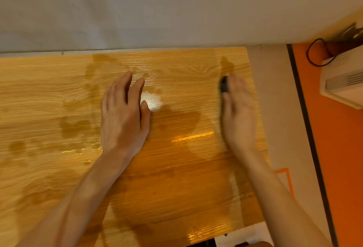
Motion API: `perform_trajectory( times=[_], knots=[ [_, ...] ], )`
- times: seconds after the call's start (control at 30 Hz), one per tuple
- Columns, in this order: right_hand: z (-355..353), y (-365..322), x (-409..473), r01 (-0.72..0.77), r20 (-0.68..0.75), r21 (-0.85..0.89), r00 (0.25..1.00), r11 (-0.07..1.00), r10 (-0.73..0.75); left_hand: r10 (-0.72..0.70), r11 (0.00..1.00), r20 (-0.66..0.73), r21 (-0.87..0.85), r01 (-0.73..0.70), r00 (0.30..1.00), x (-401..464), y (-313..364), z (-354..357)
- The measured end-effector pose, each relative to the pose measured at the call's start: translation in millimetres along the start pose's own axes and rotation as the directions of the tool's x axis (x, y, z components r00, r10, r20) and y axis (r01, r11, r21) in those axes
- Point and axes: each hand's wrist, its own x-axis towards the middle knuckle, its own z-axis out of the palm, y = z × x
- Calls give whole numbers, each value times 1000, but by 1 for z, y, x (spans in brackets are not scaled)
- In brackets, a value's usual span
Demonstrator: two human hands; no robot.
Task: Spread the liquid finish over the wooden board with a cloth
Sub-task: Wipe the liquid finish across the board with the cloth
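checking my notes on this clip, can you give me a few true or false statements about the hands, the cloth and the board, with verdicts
1. The left hand lies flat on the wooden board with its fingers straight. True.
2. The left hand holds the cloth. False: the dark cloth is under the fingers of the right hand; the left hand holds nothing.
3. Wet, shiny patches of finish show on the board. True.
4. The cloth is at the board's left end. False: it is near the board's right edge, towards the far side.
5. The board is evenly coated all over. False: darker wet patches and paler areas both show.
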Motion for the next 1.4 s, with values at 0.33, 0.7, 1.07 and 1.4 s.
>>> perform_trajectory(
  times=[0.33, 0.7, 1.07, 1.4],
  knots=[
    [53, -86, -38, 242, 63, -53, 969, 969, -238, -4, 1000, -13, -8, 4, 1000, 2, 1, 0],
    [41, -65, -7, 280, 80, -16, 957, 960, -278, 13, 1000, -32, 27, -12, 999, -2, 1, 1],
    [64, -89, 67, 302, 105, 52, 946, 952, -306, -19, 999, -21, 45, 20, 1000, 2, 1, 0],
    [41, -52, 55, 315, 156, -8, 938, 949, -310, -35, 999, -25, 23, 36, 999, 5, 1, -2]
  ],
)
